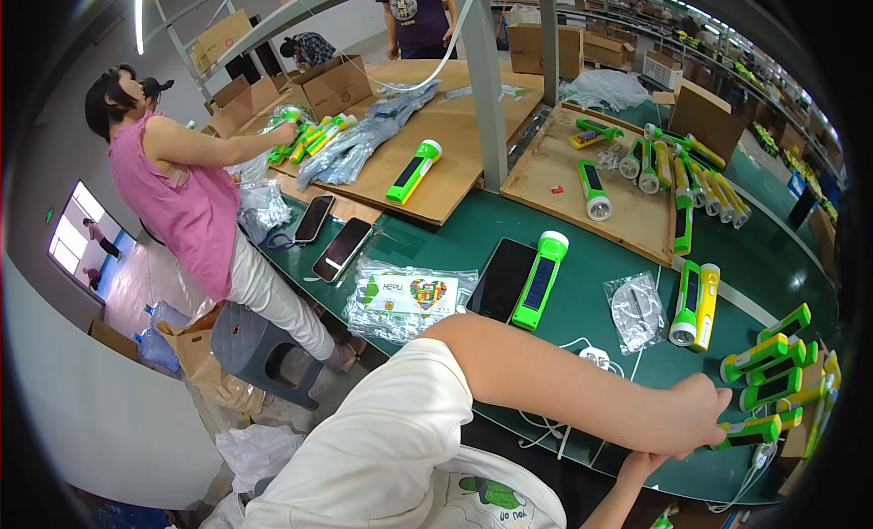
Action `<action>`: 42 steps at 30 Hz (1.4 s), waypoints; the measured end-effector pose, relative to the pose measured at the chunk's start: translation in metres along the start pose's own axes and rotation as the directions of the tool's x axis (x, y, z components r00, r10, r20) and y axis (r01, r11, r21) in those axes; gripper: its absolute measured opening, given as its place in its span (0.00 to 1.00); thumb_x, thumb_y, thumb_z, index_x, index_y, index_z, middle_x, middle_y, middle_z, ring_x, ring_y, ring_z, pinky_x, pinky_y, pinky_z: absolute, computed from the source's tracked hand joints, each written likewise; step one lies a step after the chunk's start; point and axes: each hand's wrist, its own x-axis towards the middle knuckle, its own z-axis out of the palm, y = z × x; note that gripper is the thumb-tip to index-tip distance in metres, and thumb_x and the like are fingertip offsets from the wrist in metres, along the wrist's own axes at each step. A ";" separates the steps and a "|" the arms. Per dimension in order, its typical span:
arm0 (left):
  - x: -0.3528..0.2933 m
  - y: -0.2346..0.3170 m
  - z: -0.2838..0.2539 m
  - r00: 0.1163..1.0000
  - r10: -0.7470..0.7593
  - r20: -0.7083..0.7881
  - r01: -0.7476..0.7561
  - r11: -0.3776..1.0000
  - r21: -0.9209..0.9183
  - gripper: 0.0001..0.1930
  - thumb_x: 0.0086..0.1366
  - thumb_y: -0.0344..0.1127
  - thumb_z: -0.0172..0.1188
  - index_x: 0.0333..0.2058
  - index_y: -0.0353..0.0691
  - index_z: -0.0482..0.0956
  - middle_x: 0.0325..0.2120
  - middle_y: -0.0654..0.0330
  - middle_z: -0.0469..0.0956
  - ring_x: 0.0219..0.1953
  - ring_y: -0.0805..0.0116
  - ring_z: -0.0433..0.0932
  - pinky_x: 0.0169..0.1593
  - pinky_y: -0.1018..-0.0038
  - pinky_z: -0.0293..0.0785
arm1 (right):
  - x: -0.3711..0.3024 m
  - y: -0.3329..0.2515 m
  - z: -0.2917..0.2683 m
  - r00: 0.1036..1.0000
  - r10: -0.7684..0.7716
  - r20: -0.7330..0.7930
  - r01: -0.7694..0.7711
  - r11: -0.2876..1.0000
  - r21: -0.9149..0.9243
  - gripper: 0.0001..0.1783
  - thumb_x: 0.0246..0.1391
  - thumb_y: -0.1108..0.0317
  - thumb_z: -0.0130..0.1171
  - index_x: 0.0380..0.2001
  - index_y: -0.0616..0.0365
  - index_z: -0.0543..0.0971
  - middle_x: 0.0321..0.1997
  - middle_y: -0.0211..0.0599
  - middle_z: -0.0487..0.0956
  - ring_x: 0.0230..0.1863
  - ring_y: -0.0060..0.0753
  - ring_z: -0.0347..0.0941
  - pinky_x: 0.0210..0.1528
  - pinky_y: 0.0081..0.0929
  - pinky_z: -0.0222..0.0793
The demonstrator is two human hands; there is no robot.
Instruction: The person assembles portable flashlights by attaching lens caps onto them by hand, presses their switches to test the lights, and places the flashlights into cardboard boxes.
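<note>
At the right of the green table (596,297), the right hand (646,463) is mostly hidden, grip unclear; the left hand (698,415) curls against a green-and-yellow flashlight (753,432), hold uncertain; probably light, stiff, slick, best grasped mid-barrel.

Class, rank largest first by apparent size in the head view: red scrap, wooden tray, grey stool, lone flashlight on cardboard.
1. Wooden tray
2. Grey stool
3. Lone flashlight
4. Red scrap
</note>
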 end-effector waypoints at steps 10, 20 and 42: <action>-0.029 -0.020 -0.009 0.946 0.219 -0.240 -0.265 0.947 -0.180 0.11 0.47 0.43 0.62 0.31 0.52 0.79 0.33 0.58 0.68 0.36 0.62 0.70 0.36 0.71 0.63 | 0.000 0.004 -0.006 0.955 -0.259 0.144 0.285 0.937 -0.203 0.32 0.52 0.63 0.61 0.56 0.61 0.60 0.55 0.37 0.66 0.54 0.30 0.65 0.55 0.29 0.64; -0.033 -0.028 -0.017 0.963 0.211 -0.168 -0.261 0.883 -0.389 0.08 0.46 0.36 0.64 0.29 0.51 0.82 0.37 0.67 0.74 0.42 0.64 0.65 0.44 0.69 0.60 | -0.006 -0.024 0.007 0.994 -0.070 0.082 0.065 0.995 0.069 0.32 0.51 0.68 0.59 0.58 0.60 0.59 0.56 0.36 0.65 0.55 0.28 0.64 0.54 0.25 0.62; -0.039 -0.037 0.000 0.836 -0.212 -0.506 -0.185 0.760 -0.623 0.35 0.37 0.33 0.70 0.49 0.44 0.69 0.44 0.57 0.67 0.50 0.56 0.66 0.52 0.62 0.63 | 0.005 -0.036 0.009 0.986 0.019 0.164 -0.028 0.998 0.050 0.28 0.56 0.67 0.56 0.57 0.62 0.59 0.56 0.40 0.67 0.55 0.30 0.65 0.57 0.30 0.60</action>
